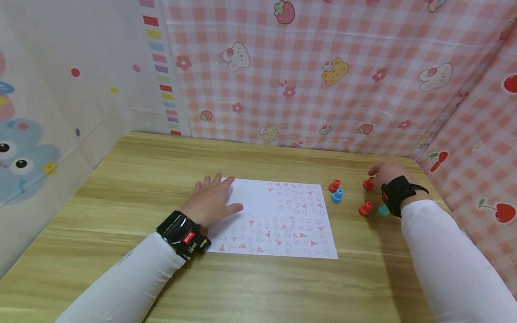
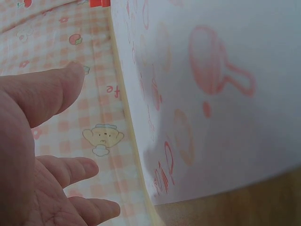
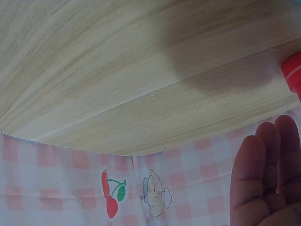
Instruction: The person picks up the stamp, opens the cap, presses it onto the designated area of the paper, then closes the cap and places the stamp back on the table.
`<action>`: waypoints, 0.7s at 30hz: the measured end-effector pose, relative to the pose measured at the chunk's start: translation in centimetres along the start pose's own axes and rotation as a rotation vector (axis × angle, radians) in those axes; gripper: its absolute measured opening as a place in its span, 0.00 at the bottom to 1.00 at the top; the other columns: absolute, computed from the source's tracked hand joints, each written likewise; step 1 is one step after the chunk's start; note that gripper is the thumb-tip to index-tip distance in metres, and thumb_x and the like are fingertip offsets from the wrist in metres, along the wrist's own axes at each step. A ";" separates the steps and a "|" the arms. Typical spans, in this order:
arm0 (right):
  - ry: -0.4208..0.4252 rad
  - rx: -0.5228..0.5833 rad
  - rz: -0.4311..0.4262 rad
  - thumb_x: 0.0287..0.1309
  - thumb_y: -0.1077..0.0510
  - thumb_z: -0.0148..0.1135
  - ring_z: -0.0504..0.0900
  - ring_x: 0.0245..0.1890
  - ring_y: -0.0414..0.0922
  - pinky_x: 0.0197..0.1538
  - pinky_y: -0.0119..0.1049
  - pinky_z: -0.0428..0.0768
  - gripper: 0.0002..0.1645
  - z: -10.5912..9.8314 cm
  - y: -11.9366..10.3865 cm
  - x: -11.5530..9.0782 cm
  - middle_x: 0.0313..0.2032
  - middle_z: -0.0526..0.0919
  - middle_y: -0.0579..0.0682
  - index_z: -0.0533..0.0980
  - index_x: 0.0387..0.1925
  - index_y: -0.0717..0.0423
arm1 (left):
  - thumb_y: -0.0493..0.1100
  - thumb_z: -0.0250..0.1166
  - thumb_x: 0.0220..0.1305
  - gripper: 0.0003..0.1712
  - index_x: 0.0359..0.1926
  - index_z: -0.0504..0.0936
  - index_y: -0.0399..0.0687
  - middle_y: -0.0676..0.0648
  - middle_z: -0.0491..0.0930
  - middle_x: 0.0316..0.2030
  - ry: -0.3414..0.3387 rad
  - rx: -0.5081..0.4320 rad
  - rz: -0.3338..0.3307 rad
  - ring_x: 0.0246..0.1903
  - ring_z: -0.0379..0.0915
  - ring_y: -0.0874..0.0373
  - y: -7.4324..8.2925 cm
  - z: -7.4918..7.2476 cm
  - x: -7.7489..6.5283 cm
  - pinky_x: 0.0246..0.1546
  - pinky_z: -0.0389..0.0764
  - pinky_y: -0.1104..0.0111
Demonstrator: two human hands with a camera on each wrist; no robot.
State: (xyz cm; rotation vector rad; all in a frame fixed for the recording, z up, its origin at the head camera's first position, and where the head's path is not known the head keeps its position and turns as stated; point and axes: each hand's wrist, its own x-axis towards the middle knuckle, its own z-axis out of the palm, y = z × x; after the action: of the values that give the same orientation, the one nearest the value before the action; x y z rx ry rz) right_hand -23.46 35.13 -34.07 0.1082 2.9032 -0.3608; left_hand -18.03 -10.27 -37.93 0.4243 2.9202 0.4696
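Red, flared, plastic-looking stamp [image 1: 367, 184] at my right hand [image 1: 391, 174], right side of wood-grain table [image 1: 121, 188]; can't tell if pinched. Probably light, stiff, smooth; best hold: narrow top. Left hand [image 1: 212, 203] spread wide at flimsy white printed paper [image 1: 254, 197].

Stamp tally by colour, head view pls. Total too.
Red stamps: 3
Blue stamp: 1
Green stamp: 1
Total: 5 visible; any fully hidden by the right hand can't be counted.
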 end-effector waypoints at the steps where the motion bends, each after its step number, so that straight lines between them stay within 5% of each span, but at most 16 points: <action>1: -0.002 0.003 -0.003 0.61 0.64 0.50 0.70 0.44 0.61 0.47 0.60 0.71 0.18 0.0 0.0 0.0 0.48 0.75 0.67 0.73 0.53 0.63 | 0.68 0.58 0.58 0.48 0.72 0.53 0.50 0.33 0.45 0.69 -0.002 -0.002 -0.001 0.64 0.34 0.32 0.0 0.0 0.0 0.63 0.39 0.40; 21: 0.024 0.007 0.014 0.65 0.59 0.50 0.70 0.42 0.60 0.45 0.59 0.71 0.18 0.0 -0.2 -0.5 0.46 0.75 0.66 0.72 0.54 0.63 | 0.68 0.58 0.58 0.49 0.72 0.53 0.50 0.33 0.45 0.69 -0.012 -0.006 -0.002 0.64 0.33 0.32 -0.1 -0.1 0.0 0.63 0.38 0.39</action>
State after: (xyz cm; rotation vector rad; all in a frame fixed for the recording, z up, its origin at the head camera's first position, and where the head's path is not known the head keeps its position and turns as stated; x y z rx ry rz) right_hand -22.97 34.93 -33.93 0.1353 2.9233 -0.3697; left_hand -18.11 -10.38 -37.93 0.4220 2.9072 0.4734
